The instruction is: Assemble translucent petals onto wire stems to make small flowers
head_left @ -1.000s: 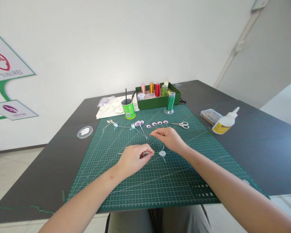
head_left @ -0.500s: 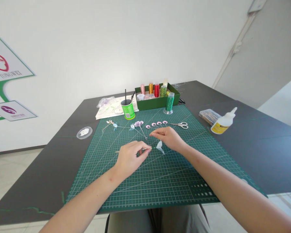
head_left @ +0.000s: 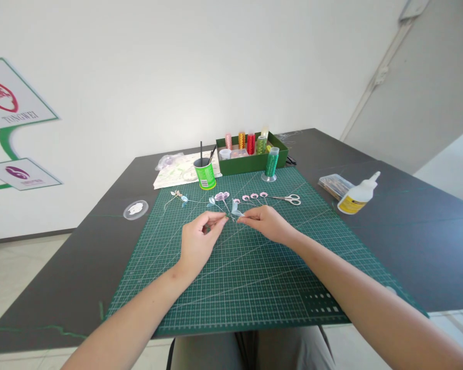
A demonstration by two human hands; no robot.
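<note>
Over the middle of the green cutting mat my two hands are close together. My left hand has its thumb and fingers pinched on the thin stem of a light blue petal piece. From the other side, my right hand is closed, its fingertips at the base of the same petals. Beyond them lie a purple flower on a thin stem, another blue petal piece and several small pink loops. White-handled scissors lie to the right of the loops.
A green cup with brushes stands at the back beside a green box of thread spools. One green thread spool stands on the mat. At right are a glue bottle and a clear case; at left, a small dish.
My left hand has moved away from me and slightly left. The blue petals have shifted up and left, now upright between both hands. My right fingertips have come to them.
</note>
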